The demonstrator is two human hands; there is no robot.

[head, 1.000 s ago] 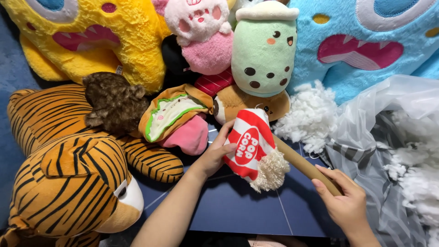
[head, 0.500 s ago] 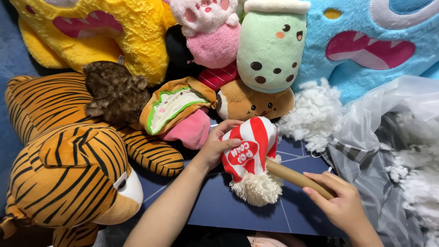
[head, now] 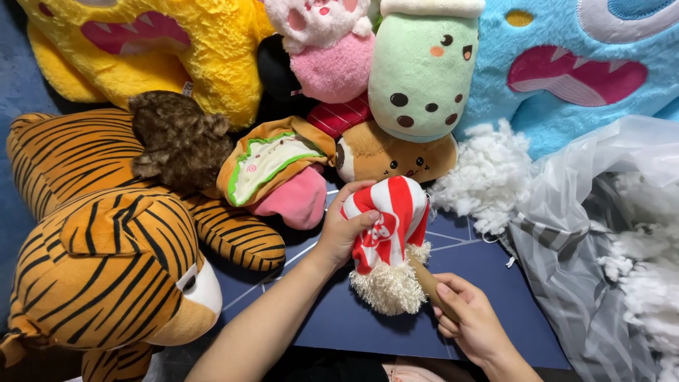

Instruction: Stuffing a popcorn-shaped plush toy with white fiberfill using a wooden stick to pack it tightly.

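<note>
My left hand [head: 344, 227] grips a red-and-white striped popcorn-shaped plush [head: 390, 225] from its left side, holding it above the dark blue mat [head: 488, 297]. Cream fuzzy trim [head: 387, 288] hangs at the plush's lower end. My right hand [head: 470, 324] holds a wooden stick [head: 426, 281] whose far end goes into the plush opening by the trim. A clump of white stuffing [head: 486, 177] lies just right of the plush.
Plush toys crowd the back and left: a tiger [head: 106, 240], a yellow monster [head: 134, 42], a taco [head: 272, 166], a green bubble-tea cup [head: 423, 71], a blue monster [head: 587, 64]. A clear plastic bag [head: 601, 233] of white stuffing sits at right.
The striped plush has turned so its fuzzy end points down toward me. The stick has gone deeper into it, and my right hand has moved closer to the plush.
</note>
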